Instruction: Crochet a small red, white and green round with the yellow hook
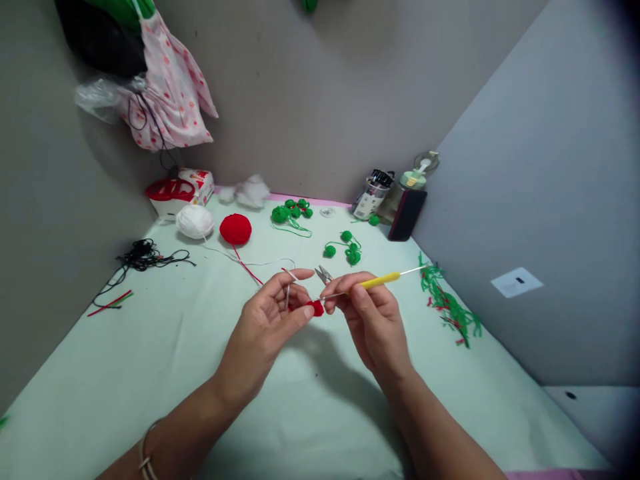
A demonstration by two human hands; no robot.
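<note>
Small red fuzzy-looking yarn piece (318,308) sits between the hands, pinched by thumb and fingers of the left hand (273,313); right hand (375,317) pinches a double-ended hook with smooth yellow handle (381,280) and thin metal shafts, one shaft reaching the piece. Beyond the left hand: round wound red yarn ball (235,229), strand running to that hand, and white yarn ball (195,221). Pointed metal scissors (325,274) just past the fingertips, loose green-and-red yarn snippets (447,300) right of the right hand.

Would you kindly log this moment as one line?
left hand: pinching red piece | right hand: holding hook | scissors: partly hidden | red ball, white ball: on table
</note>
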